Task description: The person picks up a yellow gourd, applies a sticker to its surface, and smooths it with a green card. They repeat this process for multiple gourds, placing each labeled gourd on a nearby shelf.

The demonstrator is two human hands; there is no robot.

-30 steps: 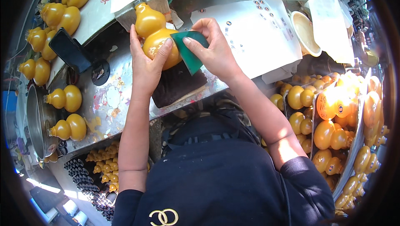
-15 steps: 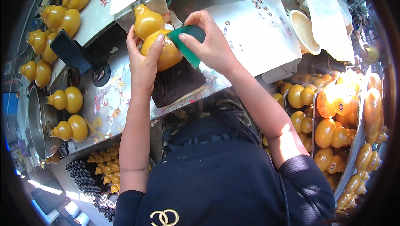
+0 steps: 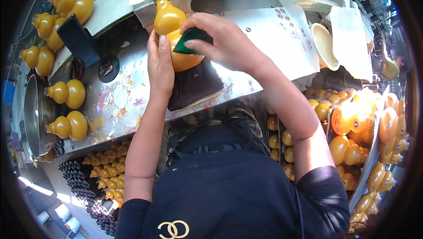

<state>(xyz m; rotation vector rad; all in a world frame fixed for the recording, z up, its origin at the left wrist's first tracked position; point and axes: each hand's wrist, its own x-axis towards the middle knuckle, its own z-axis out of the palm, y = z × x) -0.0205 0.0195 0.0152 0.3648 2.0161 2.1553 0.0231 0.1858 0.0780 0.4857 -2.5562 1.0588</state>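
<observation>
- In the upper middle of the frame we see the right grip (image 3: 227, 40) pinching a green sheet (image 3: 199, 35) between thumb and fingers, its edge against the lower bulb of a yellow gourd-shaped bottle (image 3: 169, 16)
- The left grip (image 3: 160, 69) is closed around that bottle's left side, thumb on the near face; its neck points to the frame's top edge
- We judge the bottle stiff, glossy, somewhat slippery and perhaps breakable; its weight we cannot tell
- We would take hold at the waist or cup the lower bulb, sparing the neck; the sheet seems thin and bendy, best pinched near its edge
- Just below the bottle lies a dark cloth (image 3: 194, 88) on the paint-spotted bench (image 3: 132, 87); whether they touch, we cannot tell
- Farther out we find a phone (image 3: 76, 38) at upper left, a metal basin (image 3: 38, 122) at left and a cream bowl (image 3: 324, 47) at upper right
</observation>
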